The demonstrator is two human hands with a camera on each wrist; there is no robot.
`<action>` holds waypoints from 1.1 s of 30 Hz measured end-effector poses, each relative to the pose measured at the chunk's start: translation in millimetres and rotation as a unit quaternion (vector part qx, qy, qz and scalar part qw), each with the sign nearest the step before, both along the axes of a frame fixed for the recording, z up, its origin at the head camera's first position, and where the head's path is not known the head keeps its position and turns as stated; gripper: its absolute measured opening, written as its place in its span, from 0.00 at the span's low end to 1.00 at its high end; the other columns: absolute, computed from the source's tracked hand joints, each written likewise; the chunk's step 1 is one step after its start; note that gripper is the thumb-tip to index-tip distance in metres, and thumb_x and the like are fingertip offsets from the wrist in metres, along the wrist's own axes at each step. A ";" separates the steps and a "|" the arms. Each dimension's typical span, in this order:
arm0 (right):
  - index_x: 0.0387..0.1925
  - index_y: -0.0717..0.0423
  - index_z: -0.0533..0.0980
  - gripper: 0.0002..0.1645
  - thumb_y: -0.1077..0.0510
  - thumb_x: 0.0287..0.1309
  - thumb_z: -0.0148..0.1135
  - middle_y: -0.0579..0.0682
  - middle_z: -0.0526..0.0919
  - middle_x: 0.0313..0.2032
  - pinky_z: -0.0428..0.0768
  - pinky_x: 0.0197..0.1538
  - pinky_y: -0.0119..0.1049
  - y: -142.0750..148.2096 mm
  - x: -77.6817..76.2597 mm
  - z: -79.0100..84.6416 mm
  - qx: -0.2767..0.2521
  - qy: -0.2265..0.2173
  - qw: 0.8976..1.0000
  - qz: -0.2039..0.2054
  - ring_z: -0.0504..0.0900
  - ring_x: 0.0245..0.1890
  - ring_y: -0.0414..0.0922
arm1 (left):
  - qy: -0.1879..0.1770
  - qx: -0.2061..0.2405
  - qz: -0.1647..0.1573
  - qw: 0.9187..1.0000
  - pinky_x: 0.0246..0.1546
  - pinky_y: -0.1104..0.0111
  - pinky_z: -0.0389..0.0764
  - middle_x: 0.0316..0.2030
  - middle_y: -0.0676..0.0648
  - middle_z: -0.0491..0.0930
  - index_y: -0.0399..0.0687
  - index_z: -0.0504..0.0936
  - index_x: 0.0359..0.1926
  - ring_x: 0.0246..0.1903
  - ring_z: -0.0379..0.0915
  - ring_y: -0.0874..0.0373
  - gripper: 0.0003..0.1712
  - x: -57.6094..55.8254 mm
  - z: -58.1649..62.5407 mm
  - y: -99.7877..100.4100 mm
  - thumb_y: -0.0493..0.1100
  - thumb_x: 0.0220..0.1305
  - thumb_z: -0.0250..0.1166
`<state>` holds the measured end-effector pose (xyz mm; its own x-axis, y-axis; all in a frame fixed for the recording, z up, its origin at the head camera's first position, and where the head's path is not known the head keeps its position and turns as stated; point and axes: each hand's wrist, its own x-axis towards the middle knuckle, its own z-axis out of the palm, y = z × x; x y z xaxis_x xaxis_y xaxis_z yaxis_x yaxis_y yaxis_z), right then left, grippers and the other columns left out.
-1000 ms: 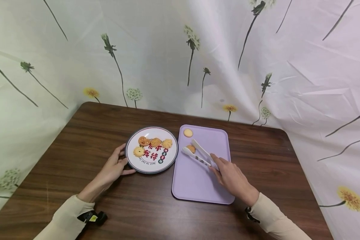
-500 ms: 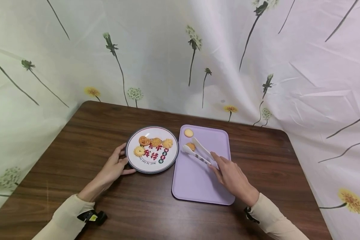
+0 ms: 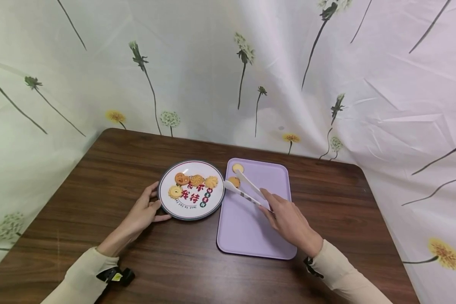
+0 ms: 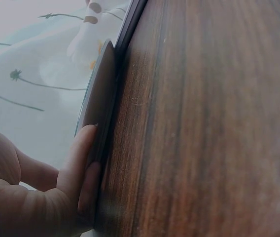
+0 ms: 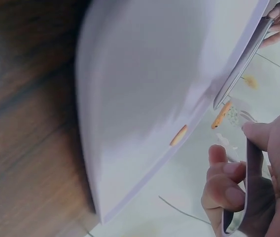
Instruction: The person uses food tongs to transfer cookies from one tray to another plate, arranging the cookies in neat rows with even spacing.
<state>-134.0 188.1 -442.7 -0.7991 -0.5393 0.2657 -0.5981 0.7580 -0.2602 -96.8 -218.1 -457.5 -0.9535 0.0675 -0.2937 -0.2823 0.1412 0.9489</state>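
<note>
My right hand (image 3: pixel 294 223) grips white tongs (image 3: pixel 245 195) over the lilac tray (image 3: pixel 247 238). Between the tong tips is a round brown cookie (image 3: pixel 234 182), near the tray's left edge; the right wrist view shows this cookie (image 5: pixel 222 115) raised above the tray surface. A pale round cookie (image 3: pixel 237 167) lies in the tray's far left corner, partly overlapped by one tong tip. At the left, my left hand (image 3: pixel 142 211) holds the rim of a white plate (image 3: pixel 195 214) with a dark edge, fingers at its side and underside. Several cookies, among them a swirled cookie (image 3: pixel 196 180), lie on the plate.
Plate and tray stand side by side on a dark wooden table (image 3: pixel 167 270), the plate's right rim close to the tray's left edge. Behind the table hangs a white curtain (image 3: pixel 205 71) printed with dandelions. Black straps circle both wrists.
My right hand has moved slightly left with the tongs, and the brown cookie between their tips has shifted left toward the plate. The left hand and plate have stayed in place.
</note>
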 end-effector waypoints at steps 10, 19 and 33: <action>0.71 0.56 0.72 0.31 0.51 0.71 0.66 0.43 0.80 0.30 0.75 0.25 0.24 -18.7 -2.3 0.5 -0.018 0.021 0.999 0.031 0.74 0.25 0.36 | -0.012 -0.006 0.003 1.000 0.53 0.68 0.93 0.75 0.22 0.42 0.39 0.27 0.83 0.69 0.61 0.31 0.38 0.9 1.3 -0.2 0.30 0.80 0.33; 0.72 0.54 0.72 0.31 0.51 0.73 0.64 0.44 0.83 0.32 0.81 0.27 0.27 -38.8 -2.8 2.4 -0.022 0.010 0.998 0.050 0.77 0.27 0.36 | -0.016 -0.004 -0.001 1.000 0.53 0.68 0.93 0.76 0.23 0.41 0.40 0.26 0.83 0.69 0.60 0.31 0.39 -0.9 0.6 -1.8 0.30 0.81 0.34; 0.71 0.53 0.71 0.29 0.48 0.75 0.60 0.46 0.85 0.34 0.83 0.28 0.35 -67.9 -5.2 -1.4 0.009 -0.007 0.996 0.085 0.77 0.26 0.38 | -0.015 -0.003 0.002 1.000 0.52 0.68 0.93 0.76 0.23 0.42 0.40 0.27 0.83 0.68 0.61 0.33 0.39 -1.3 0.8 -1.0 0.30 0.81 0.35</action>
